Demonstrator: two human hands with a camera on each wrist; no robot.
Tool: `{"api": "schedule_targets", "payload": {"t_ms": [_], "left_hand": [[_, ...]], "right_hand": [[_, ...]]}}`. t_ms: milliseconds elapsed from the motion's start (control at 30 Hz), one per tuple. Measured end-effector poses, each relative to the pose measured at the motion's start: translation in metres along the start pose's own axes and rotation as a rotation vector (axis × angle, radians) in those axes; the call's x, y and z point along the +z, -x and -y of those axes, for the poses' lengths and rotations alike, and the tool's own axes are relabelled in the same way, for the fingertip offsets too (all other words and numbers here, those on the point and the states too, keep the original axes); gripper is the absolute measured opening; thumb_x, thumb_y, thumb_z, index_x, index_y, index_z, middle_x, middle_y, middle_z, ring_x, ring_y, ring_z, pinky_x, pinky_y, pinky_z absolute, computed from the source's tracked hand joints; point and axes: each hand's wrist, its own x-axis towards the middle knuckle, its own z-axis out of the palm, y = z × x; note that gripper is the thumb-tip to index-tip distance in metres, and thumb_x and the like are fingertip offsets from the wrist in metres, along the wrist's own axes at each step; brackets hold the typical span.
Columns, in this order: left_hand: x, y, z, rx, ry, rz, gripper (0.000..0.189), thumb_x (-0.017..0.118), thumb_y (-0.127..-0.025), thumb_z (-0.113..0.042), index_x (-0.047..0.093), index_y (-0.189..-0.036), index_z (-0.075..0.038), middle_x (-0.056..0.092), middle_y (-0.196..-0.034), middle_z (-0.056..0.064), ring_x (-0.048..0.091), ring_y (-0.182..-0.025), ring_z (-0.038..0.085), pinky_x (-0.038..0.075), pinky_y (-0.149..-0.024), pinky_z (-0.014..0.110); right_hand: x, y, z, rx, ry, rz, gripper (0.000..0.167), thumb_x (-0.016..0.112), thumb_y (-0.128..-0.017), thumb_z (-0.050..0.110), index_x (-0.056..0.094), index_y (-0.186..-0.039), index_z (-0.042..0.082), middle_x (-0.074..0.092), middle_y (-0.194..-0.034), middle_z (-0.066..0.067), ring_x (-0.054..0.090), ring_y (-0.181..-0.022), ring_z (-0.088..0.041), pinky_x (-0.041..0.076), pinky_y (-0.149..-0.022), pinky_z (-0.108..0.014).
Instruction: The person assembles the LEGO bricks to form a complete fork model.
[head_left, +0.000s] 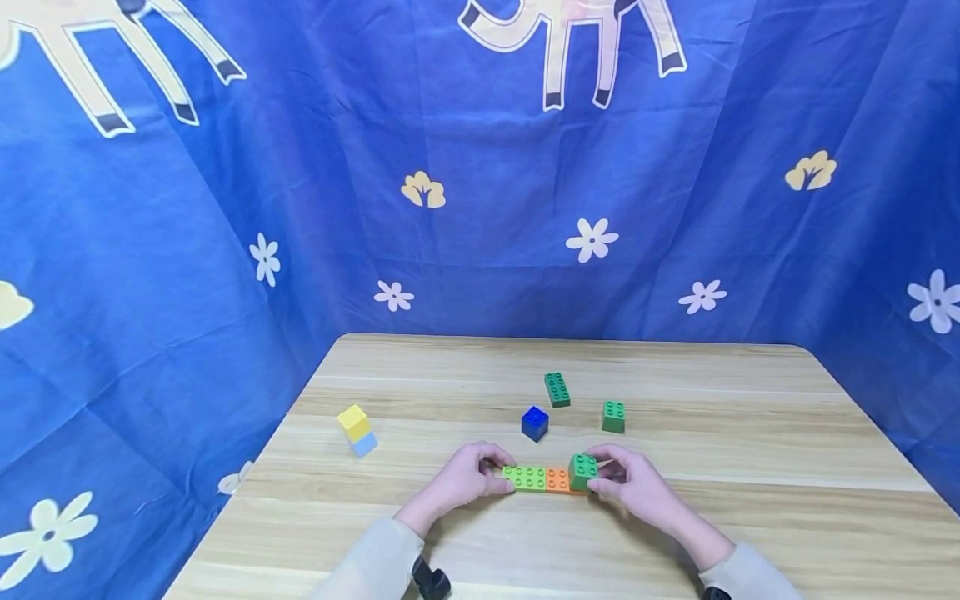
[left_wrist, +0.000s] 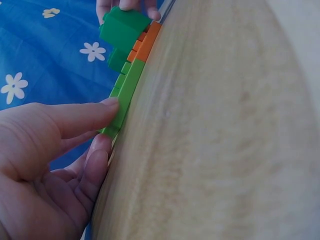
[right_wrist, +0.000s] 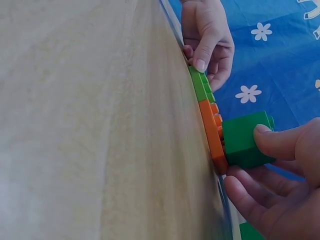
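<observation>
A flat lime-green brick (head_left: 529, 483) lies end to end with a flat orange brick (head_left: 557, 478) near the middle of the table. My left hand (head_left: 471, 477) pinches the lime brick's left end between thumb and fingers. On the other side, my right hand (head_left: 632, 483) grips a taller green brick (right_wrist: 246, 140), thumb on one face. That green brick is at the right end of the orange one, over its studs; whether it is fully pressed down I cannot tell. In the left wrist view the right fingertips (left_wrist: 127, 4) show beyond the green brick.
Behind the hands stand a dark blue block (head_left: 535, 423), a long green brick (head_left: 557, 390) and a small green brick (head_left: 613, 417). A yellow block (head_left: 353, 422) and a light blue block (head_left: 364, 444) touch at the left. Blue cloth (head_left: 510, 283) hangs around the wooden table (head_left: 712, 400).
</observation>
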Motion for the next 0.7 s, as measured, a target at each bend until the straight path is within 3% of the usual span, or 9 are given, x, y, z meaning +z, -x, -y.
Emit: {"api": "schedule_targets", "payload": {"t_ms": [233,467,700], "left_hand": [[0.0,0.0006,-0.0008,-0.003,0.013,-0.001,0.031,0.078,-0.07,-0.008,0.067,-0.1,-0.006,0.06,-0.089,0.007,0.051,-0.073,0.018,0.043,-0.061,0.023],[-0.001,-0.0012,0.0,0.002,-0.04,-0.009,0.031,0.079,-0.069,-0.011,0.068,-0.098,-0.008,0.058,-0.089,0.005,0.051,-0.074,0.016,0.044,-0.063,0.023],[0.0,-0.002,0.0014,0.001,-0.03,-0.002,0.03,0.079,-0.07,-0.011,0.068,-0.097,-0.008,0.058,-0.088,0.005,0.051,-0.074,0.016,0.044,-0.063,0.024]], "right_hand": [[0.0054,-0.0013,0.0009,-0.053,0.096,-0.046,0.038,0.072,-0.077,0.011,0.061,-0.113,0.005,0.064,-0.099,-0.004,0.06,-0.082,-0.015,0.051,-0.076,-0.025],[0.0083,-0.002,0.001,-0.091,0.096,-0.064,0.038,0.073,-0.076,0.008,0.061,-0.111,0.003,0.064,-0.096,-0.005,0.06,-0.079,-0.013,0.052,-0.073,-0.026],[0.0092,-0.002,0.0004,-0.088,0.105,-0.076,0.039,0.076,-0.072,0.006,0.063,-0.109,0.003,0.064,-0.091,-0.002,0.059,-0.077,-0.014,0.052,-0.072,-0.027]]}}
